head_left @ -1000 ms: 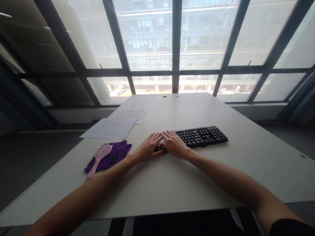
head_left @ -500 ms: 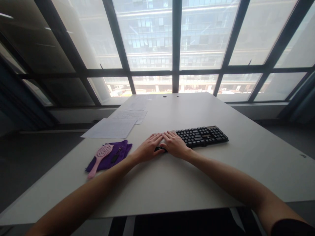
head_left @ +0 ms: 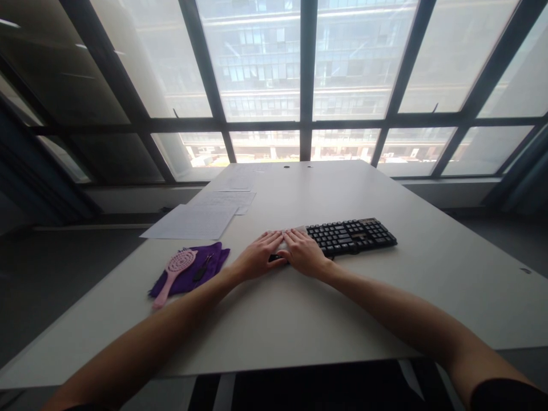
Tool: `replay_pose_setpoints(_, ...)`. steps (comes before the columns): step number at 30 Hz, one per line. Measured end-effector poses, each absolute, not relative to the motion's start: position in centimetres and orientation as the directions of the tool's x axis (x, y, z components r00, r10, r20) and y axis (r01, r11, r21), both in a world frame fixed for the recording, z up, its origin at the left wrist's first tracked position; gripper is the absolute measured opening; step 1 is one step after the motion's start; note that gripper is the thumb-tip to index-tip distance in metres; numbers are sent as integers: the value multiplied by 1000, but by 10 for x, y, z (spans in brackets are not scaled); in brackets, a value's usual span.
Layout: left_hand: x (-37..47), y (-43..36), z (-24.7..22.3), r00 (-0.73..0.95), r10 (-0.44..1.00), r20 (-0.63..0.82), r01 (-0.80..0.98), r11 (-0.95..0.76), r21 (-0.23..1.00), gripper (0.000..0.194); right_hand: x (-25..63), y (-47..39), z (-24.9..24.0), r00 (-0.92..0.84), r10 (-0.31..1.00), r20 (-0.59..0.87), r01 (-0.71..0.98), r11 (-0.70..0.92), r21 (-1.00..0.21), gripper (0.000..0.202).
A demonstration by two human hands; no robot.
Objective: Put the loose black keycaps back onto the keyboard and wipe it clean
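Observation:
A black keyboard [head_left: 353,237] lies on the white table, its left end covered by both hands. My left hand [head_left: 259,255] rests flat over that end, fingers stretched out together and pointing forward. Beside it, fingertips nearly meeting, my right hand [head_left: 305,253] lies palm down with its fingers extended. Something thin and whitish, perhaps a tissue or cloth [head_left: 302,229], shows beneath the fingers on the keys; most of it is hidden. Neither hand is wrapped round anything.
To the left, a pink hairbrush [head_left: 173,273] and a small black item with a thin metal end [head_left: 200,273] lie on a folded purple cloth [head_left: 217,258]. Paper sheets [head_left: 190,221] are spread farther back along the left table edge. Large windows [head_left: 261,63] stand beyond the table [head_left: 325,319].
The view has shifted very slightly. Both hands stay over the left end of the keyboard, with no clear movement.

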State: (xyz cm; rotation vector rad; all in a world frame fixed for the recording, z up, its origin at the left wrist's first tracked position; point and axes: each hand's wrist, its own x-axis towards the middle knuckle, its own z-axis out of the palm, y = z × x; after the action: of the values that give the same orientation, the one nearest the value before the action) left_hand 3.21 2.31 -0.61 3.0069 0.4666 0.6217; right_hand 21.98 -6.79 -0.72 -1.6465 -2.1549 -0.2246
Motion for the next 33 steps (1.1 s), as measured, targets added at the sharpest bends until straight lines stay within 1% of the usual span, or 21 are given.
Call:
replay_pose_setpoints(9, 33, 21, -4, 868, 309, 389, 285, -951, 121, 70, 220, -69, -7, -213, 879, 428, 951, 287, -118, 68)
replay_pose_setpoints(20, 32, 22, -6, 871, 301, 387, 287, -953, 96, 71, 219, -69, -6, -208, 882, 424, 953, 280, -115, 67)
replay_pose_setpoints(33, 31, 23, -6, 874, 304, 379, 287, -952, 103, 66, 214, -74, -5, -184, 891, 415, 964, 247, -103, 64)
